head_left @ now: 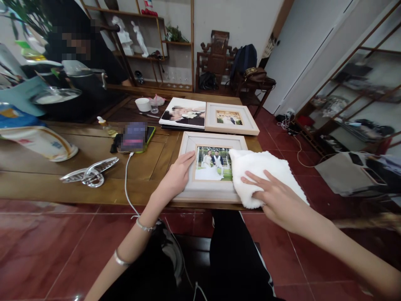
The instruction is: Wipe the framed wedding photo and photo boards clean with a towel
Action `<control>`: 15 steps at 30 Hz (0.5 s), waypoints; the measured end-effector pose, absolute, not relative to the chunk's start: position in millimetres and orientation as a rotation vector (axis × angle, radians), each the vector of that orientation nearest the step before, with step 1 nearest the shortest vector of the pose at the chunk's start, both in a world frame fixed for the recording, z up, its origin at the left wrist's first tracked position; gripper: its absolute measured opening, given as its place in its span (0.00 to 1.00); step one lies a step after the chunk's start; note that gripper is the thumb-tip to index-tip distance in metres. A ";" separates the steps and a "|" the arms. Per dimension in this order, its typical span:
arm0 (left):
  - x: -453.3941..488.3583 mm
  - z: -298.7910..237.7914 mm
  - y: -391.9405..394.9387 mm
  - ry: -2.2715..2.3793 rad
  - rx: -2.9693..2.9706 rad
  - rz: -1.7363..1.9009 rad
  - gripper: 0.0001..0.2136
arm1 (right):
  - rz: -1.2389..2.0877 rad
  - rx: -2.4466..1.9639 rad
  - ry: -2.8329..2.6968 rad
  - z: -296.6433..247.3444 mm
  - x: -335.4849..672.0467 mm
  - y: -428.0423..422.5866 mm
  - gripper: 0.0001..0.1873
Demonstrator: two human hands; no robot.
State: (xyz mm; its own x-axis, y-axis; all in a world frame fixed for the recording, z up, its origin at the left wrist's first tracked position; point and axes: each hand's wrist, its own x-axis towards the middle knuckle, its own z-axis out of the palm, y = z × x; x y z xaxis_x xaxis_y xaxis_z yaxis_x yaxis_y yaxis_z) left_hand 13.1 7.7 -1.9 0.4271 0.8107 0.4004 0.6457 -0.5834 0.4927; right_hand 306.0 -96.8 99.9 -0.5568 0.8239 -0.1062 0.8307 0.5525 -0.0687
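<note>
A pale wooden photo frame [210, 139] with a wedding picture lies flat at the near edge of the wooden table [62, 184]. My left hand [177, 175] rests flat on the frame's left border, fingers stretched out. A fluffy white cloth [260, 167] covers the frame's right side and hangs past the table corner. My right hand [275, 198] lies on the cloth, fingers extended and pressing it down.
Behind lie a second framed photo [232, 119] and a photo album [184, 113]. A phone [134, 137] on a white cable, a silver ornament [90, 172], a small bottle [105, 125] and a white cup [143, 104] sit to the left. Another person [81, 54] sits across the table.
</note>
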 end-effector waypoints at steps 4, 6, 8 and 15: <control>17.0 2.3 5.6 1.290 2.377 0.926 0.20 | -0.244 1.360 2.766 95.6 292.5 -94.5 0.26; 19.5 6.9 3.2 1.300 2.321 0.972 0.20 | -0.260 1.317 2.791 92.7 274.6 -91.9 0.25; 21.4 11.7 0.3 1.296 2.255 1.022 0.22 | -0.257 1.244 2.829 89.3 252.4 -88.4 0.25; 18.1 18.4 -7.0 1.254 2.131 1.065 0.27 | -0.267 0.971 2.955 81.6 186.5 -70.6 0.22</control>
State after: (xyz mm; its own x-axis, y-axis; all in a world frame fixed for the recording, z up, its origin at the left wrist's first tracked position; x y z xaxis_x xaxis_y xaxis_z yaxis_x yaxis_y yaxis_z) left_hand 18.1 -7.0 18.4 0.2900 0.8726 0.3931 0.5291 -0.4884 0.6939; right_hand 186.5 -70.6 81.6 -0.8063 0.5871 -0.0722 0.5905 0.7919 -0.1555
